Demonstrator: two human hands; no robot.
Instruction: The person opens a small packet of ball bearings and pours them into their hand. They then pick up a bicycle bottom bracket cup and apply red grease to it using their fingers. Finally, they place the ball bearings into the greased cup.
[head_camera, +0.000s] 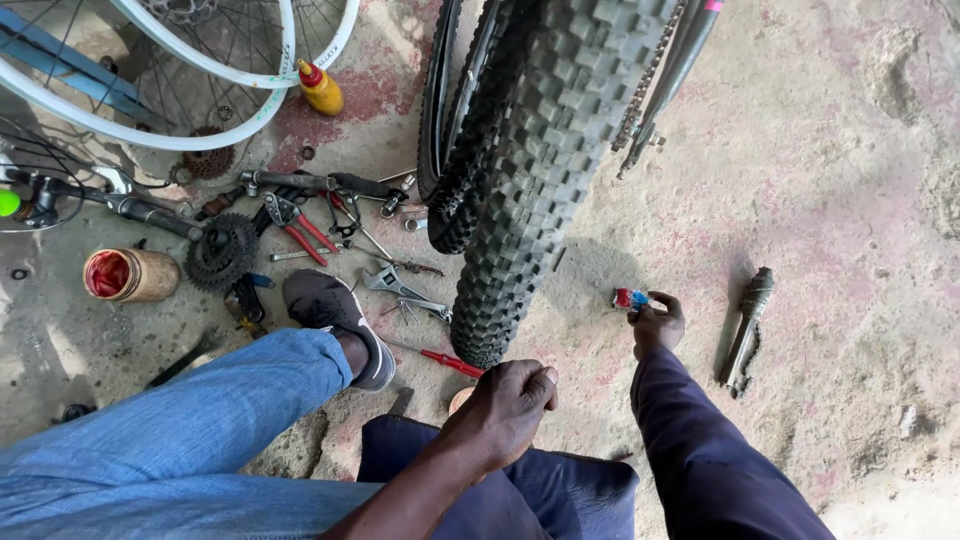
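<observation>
Right hand (656, 325) is down at the concrete floor (820, 200), fingertips pinched on a small red-and-blue packet (630, 298), just right of the knobby bicycle tyre (540, 170). Left hand (503, 408) rests on the knee, fingers curled together, and whether anything sits inside I can't tell. A dark metal tool (747, 330) lies right of the packet; red-handled pliers (298, 225) and an adjustable wrench (398, 288) lie left of the tyre.
</observation>
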